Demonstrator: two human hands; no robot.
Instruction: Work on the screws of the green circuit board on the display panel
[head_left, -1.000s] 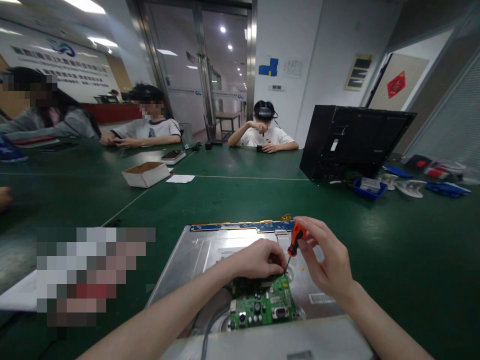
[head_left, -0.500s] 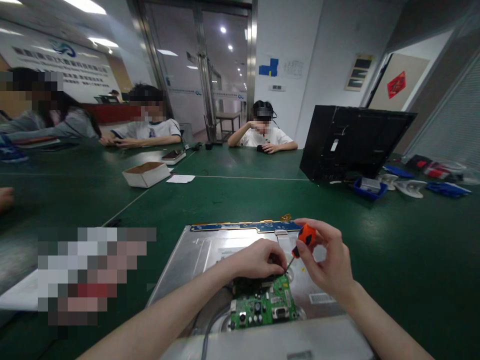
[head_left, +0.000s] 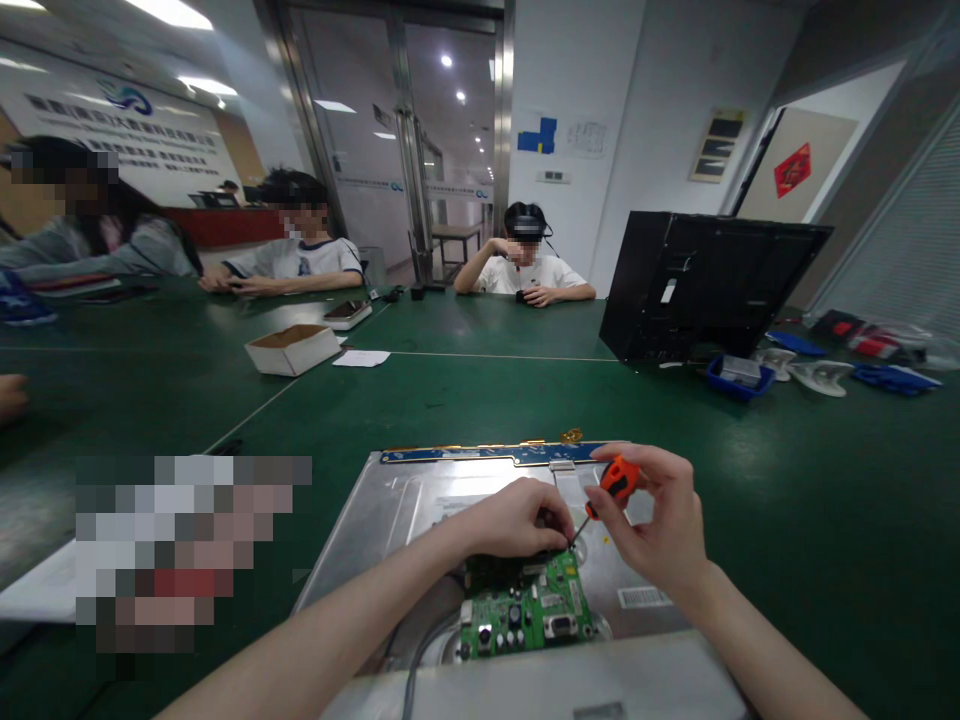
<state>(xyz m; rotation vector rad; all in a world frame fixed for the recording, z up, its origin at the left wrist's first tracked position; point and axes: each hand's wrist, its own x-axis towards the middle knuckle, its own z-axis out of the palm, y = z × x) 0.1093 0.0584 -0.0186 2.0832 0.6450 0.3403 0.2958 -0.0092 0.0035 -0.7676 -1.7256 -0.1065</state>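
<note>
First, going left to right, we have the box point(head_left: 315, 354) well beyond and left of our grip. Nearer, the panel point(head_left: 367, 520) lies flat beneath both wrists, its left edge out past our left forearm. Our left hand point(head_left: 525, 515) bends over the far edge of the board point(head_left: 525, 610), thumb and fingertips close together; we cannot tell whether they pinch anything. The board sits on the panel, just on the near side of those fingertips. Against its far right corner, just beside them, we have the tip of the driver point(head_left: 619, 480), its handle clamped between the thumb and fingers of our right hand point(head_left: 664, 510). Since a second ago that handle has leaned over to the right while the tip stays put, so we judge we are working one spot from a changed angle. Beyond the grip, the strip point(head_left: 465, 455) edges the panel near our right fingertips, limiting room there. Rightward, our hand has table point(head_left: 825, 520) beside it; the monitor point(head_left: 720, 280) stands well apart, farther off.
</note>
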